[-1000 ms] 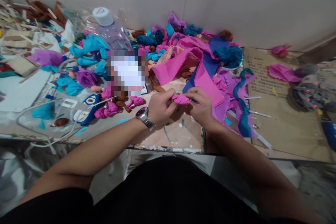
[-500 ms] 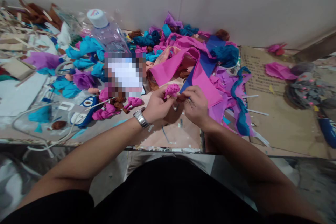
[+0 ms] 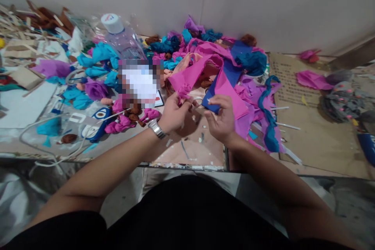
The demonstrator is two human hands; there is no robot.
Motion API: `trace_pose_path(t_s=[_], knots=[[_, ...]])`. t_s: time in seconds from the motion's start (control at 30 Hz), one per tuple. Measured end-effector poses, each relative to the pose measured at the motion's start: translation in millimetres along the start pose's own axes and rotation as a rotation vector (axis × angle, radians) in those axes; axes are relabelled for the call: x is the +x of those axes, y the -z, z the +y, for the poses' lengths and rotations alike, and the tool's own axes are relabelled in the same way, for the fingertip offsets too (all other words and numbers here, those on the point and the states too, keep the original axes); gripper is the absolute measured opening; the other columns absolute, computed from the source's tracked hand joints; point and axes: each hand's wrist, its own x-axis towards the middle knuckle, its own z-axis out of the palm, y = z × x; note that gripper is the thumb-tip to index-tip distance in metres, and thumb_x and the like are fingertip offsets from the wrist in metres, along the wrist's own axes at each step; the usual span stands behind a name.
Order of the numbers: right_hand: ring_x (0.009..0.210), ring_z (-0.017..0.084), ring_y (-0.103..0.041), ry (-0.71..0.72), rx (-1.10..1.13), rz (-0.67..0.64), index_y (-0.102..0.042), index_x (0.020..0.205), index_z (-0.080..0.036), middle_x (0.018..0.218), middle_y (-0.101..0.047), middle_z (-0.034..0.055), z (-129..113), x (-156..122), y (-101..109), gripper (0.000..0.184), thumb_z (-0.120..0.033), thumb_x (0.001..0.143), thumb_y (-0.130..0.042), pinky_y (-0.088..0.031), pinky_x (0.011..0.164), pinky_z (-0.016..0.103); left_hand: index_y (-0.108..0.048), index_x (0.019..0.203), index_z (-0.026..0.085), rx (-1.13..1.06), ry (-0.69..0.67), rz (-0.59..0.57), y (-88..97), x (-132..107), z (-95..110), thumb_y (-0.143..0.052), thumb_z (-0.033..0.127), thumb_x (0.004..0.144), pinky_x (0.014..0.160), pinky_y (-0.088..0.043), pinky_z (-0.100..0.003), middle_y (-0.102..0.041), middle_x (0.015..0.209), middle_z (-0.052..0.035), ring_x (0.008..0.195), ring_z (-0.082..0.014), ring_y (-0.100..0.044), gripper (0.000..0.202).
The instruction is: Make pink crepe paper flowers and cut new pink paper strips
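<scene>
My left hand (image 3: 175,112) is closed on a rolled pink crepe paper flower (image 3: 184,90), its gathered end between the thumb and fingers. A small brown bit (image 3: 195,103) shows at those fingertips, partly hidden. To the right is my right hand (image 3: 222,119), its thumb and curled fingers apart, with nothing clear between them. Just behind its fingertips lies a strip of dark blue crepe paper (image 3: 211,100). A wide pink crepe paper strip (image 3: 230,95) bends over the table beyond both hands.
Left of my hands are a blurred-out phone (image 3: 159,100), a clear bottle (image 3: 113,24), a white cable (image 3: 67,160) and several finished pink paper pieces (image 3: 120,124). Purple and teal paper strips (image 3: 269,125) lie to the right, beside a printed cardboard sheet (image 3: 316,133).
My right hand has let go of the brown piece under the flower and drawn slightly away, its fingers parting. The pink flower has tipped and risen a little in my left hand.
</scene>
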Motion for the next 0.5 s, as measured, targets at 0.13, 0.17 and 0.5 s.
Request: trace_pose_path(t_s=[0.13, 0.17, 0.5], knots=[[0.113, 0.024, -0.069, -0.19, 0.14, -0.039, -0.049, 0.147, -0.031, 0.127, -0.069, 0.0092, 12, -4, -7, 0.049, -0.039, 0.104, -0.07, -0.059, 0.098, 0.044, -0.051, 0.08, 0.021, -0.036, 0.066, -0.054, -8.2, -9, -1, -0.087, 0.047, 0.081, 0.063, -0.055, -0.026, -0.067, 0.075, 0.0007, 0.065, -0.0122, -0.064, 0.045], [0.111, 0.022, -0.07, -0.221, 0.179, -0.058, -0.047, 0.15, -0.031, 0.123, -0.071, 0.0075, 13, -4, -8, 0.051, -0.037, 0.104, -0.07, -0.059, 0.097, 0.042, -0.047, 0.079, 0.022, -0.069, 0.093, -0.077, -8.9, -11, -2, -0.088, 0.048, 0.08, 0.061, -0.054, -0.025, -0.066, 0.073, 0.0015, 0.063, -0.012, -0.063, 0.048], [0.106, 0.021, -0.072, -0.312, 0.134, -0.022, -0.051, 0.148, -0.031, 0.114, -0.073, 0.0038, 18, 1, -6, 0.053, -0.039, 0.101, -0.074, -0.059, 0.095, 0.039, -0.071, 0.126, 0.021, 0.112, -0.096, -0.069, 0.3, -7, -16, -0.053, 0.061, 0.106, 0.112, -0.056, -0.045, -0.077, 0.131, -0.0111, 0.122, -0.0273, -0.072, 0.048]])
